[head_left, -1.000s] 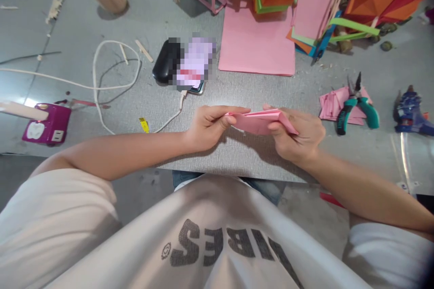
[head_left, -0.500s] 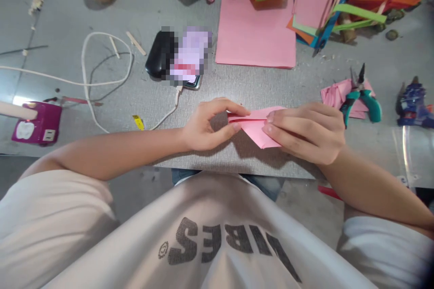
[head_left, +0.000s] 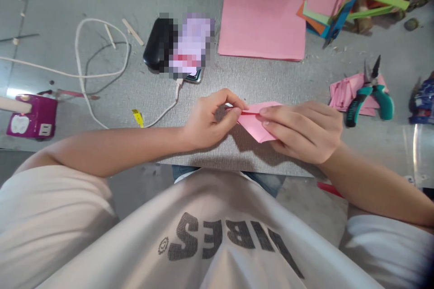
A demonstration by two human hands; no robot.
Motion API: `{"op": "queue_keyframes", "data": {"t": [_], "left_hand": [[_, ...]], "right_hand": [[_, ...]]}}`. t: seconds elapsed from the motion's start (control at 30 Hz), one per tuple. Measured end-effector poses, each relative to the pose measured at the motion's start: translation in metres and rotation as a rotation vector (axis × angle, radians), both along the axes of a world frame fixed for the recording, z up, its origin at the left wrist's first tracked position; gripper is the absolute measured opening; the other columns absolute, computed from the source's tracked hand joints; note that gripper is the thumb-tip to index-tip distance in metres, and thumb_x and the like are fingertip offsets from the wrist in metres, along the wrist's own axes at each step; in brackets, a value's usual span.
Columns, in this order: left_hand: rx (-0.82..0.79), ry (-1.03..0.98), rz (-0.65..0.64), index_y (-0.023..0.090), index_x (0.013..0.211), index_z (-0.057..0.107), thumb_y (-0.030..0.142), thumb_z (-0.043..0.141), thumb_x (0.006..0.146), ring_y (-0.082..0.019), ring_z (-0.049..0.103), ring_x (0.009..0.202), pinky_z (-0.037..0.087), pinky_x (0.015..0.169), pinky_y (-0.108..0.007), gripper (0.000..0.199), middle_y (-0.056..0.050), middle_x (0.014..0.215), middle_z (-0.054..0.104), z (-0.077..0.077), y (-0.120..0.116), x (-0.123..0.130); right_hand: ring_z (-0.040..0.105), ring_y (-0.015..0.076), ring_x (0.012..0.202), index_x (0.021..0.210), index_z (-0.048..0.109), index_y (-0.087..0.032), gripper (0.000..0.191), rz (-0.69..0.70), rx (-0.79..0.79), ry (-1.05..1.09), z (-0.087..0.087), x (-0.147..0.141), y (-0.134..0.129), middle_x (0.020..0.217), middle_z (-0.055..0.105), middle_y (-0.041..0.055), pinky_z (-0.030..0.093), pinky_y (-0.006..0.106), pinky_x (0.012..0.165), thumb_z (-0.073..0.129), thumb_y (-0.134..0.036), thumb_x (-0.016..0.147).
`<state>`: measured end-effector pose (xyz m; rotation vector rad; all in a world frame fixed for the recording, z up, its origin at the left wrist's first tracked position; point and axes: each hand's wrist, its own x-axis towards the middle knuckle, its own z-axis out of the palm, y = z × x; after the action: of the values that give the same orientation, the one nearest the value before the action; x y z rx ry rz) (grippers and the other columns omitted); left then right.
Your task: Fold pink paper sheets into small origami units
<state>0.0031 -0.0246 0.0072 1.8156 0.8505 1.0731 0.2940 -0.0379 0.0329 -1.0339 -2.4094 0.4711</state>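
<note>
A folded piece of pink paper (head_left: 259, 128) is held between both hands, just above the table's near edge. My left hand (head_left: 215, 119) pinches its left corner between thumb and forefinger. Its right part is gripped by my right hand (head_left: 307, 128), with the fingertips lying on top of the paper. A dark fold line runs across the upper part between the two hands. The right end of the paper is hidden under my right fingers.
Pliers with teal handles (head_left: 371, 97) lie on pink paper strips (head_left: 346, 92) at right. Pink sheets (head_left: 262, 27) lie beyond my hands. A black case (head_left: 158, 47), a phone (head_left: 191, 45) and a white cable (head_left: 127, 56) are at left, near a purple block (head_left: 34, 117).
My left thumb and forefinger have closed together on the paper's left corner; before, they were apart along its edges. The view has shifted slightly, so the table items appear higher.
</note>
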Motion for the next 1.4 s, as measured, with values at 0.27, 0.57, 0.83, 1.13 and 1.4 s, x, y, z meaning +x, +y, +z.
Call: {"op": "queue_keyframes", "data": {"t": [0.27,0.57,0.83,1.13,1.4], "left_hand": [[0.036,0.001,0.049,0.026,0.111,0.073,0.052,0.059,0.122,-0.027,0.082,0.114,0.063,0.11,-0.054,0.031,-0.009,0.125,0.089,-0.001,-0.005,0.001],[0.208,-0.169,-0.068,0.025,0.118,0.068,0.04,0.062,0.123,-0.023,0.085,0.115,0.066,0.101,-0.044,0.016,-0.009,0.128,0.088,-0.017,0.007,0.001],[0.204,-0.141,-0.112,0.026,0.125,0.077,0.058,0.075,0.115,-0.026,0.086,0.113,0.067,0.1,-0.044,0.034,-0.011,0.126,0.09,-0.017,0.01,-0.002],[0.32,-0.001,-0.153,0.029,0.133,0.09,0.042,0.082,0.113,-0.022,0.09,0.1,0.064,0.113,-0.045,0.025,-0.007,0.119,0.094,-0.02,0.016,-0.002],[-0.001,-0.081,-0.144,0.027,0.118,0.097,0.04,0.089,0.108,-0.022,0.09,0.097,0.07,0.087,-0.03,0.019,-0.009,0.111,0.094,-0.013,0.01,-0.002]], "right_hand": [[0.089,0.0334,0.1,0.084,0.075,-0.033,0.047,-0.119,0.087,0.021,-0.01,-0.002,0.0,0.111,0.094,0.0049,0.055,0.047,0.069,0.08,-0.078,0.099],[0.086,0.0231,0.085,0.106,0.074,-0.024,0.003,0.073,0.688,0.208,-0.007,-0.016,0.005,0.112,0.093,0.0106,0.059,0.038,0.063,0.072,-0.023,0.107],[0.085,0.0238,0.083,0.11,0.075,-0.03,0.012,0.025,0.564,0.254,-0.006,-0.016,0.001,0.107,0.092,0.0043,0.065,0.04,0.069,0.078,-0.019,0.105],[0.088,0.022,0.08,0.109,0.075,-0.033,0.015,0.079,0.525,0.286,-0.008,-0.016,0.007,0.104,0.094,0.0001,0.069,0.037,0.068,0.08,-0.021,0.101],[0.088,0.0222,0.077,0.112,0.077,-0.037,0.026,0.006,0.265,0.441,-0.014,-0.017,0.002,0.102,0.093,-0.0029,0.065,0.036,0.059,0.087,-0.02,0.094]]}}
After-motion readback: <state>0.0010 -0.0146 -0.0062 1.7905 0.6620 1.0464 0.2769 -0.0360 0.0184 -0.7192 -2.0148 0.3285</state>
